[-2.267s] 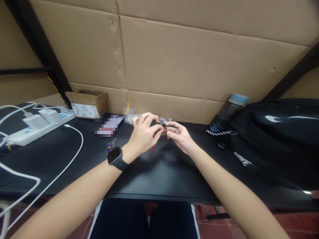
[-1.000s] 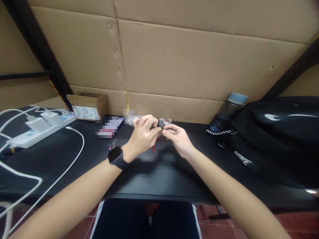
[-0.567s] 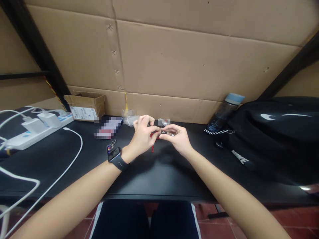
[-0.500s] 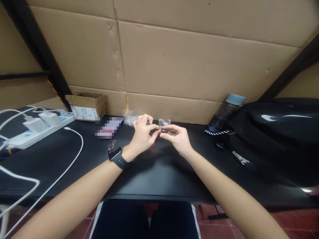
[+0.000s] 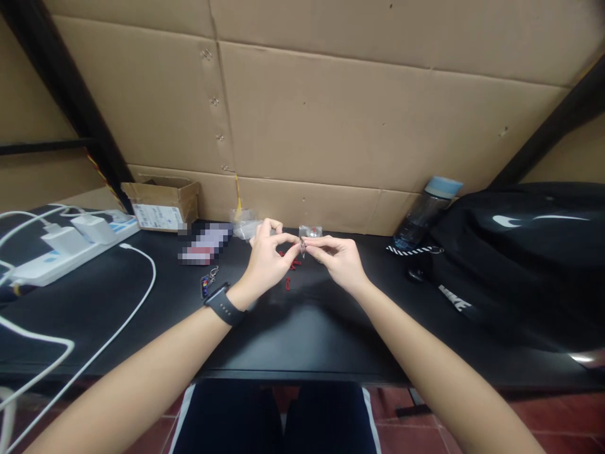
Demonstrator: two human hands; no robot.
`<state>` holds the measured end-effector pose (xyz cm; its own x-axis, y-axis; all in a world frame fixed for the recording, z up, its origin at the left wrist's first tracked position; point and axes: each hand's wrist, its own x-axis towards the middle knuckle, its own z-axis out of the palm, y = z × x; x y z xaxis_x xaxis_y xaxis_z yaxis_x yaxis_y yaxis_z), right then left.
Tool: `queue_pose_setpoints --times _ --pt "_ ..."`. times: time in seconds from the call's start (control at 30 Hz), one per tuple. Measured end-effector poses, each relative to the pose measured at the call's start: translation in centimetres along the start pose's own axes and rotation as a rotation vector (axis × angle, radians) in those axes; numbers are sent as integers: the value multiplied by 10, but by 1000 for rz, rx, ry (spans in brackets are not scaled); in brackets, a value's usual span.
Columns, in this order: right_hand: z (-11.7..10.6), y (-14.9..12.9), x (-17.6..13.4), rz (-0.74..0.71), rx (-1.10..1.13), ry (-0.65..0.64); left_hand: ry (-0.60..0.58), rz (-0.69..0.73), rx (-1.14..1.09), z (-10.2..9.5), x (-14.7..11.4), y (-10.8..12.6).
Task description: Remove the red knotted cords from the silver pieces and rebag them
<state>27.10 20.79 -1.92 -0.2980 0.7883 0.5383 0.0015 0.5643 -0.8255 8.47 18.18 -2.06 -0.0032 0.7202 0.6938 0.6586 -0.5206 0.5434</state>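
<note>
one small, perhaps metallic disc (image 5: 303,246) between both hands' (image 5: 271,257) fingertips (image 5: 312,241)

A tan cardboard wall (image 5: 359,126) fills the upper half of the view, rising behind a black counter (image 5: 293,347). Horizontal creases cross the cardboard, and a few small holes dot it. Left of centre, a vertical seam (image 5: 224,88) runs beside a column of small metal fasteners (image 5: 214,101). Slanting black posts stand at the left (image 5: 61,88) and right (image 5: 534,139); a dark horizontal bar (image 5: 42,146) meets the left one. Soft light leaves a pale sheen on the counter. Below its front edge lies a dark red tiled floor (image 5: 401,435).
</note>
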Motion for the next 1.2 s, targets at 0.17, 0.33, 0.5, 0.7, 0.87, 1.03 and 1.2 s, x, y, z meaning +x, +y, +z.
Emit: queue_pose_setpoints --times 0.17,0.33,0.5,0.7,0.87,1.03,1.2 --pt "0 0 -2 -34 -64 37 -8 2 -15 -1 0 1" --pt "3 -2 -4 -159 -243 43 -35 14 71 -4 1 4" --pt "6 -3 -4 -258 -467 3 -49 36 148 -6 1 6" --pt "9 2 -4 -311 -620 -34 -59 34 105 -4 0 4" --pt "7 3 -5 -313 -671 25 -98 -57 -284 -1 5 -2" --pt "4 3 -5 -289 -667 0 -326 -195 -737 2 7 -6" --pt "4 4 -6 -283 -697 -8 -385 -180 -740 6 4 -6"
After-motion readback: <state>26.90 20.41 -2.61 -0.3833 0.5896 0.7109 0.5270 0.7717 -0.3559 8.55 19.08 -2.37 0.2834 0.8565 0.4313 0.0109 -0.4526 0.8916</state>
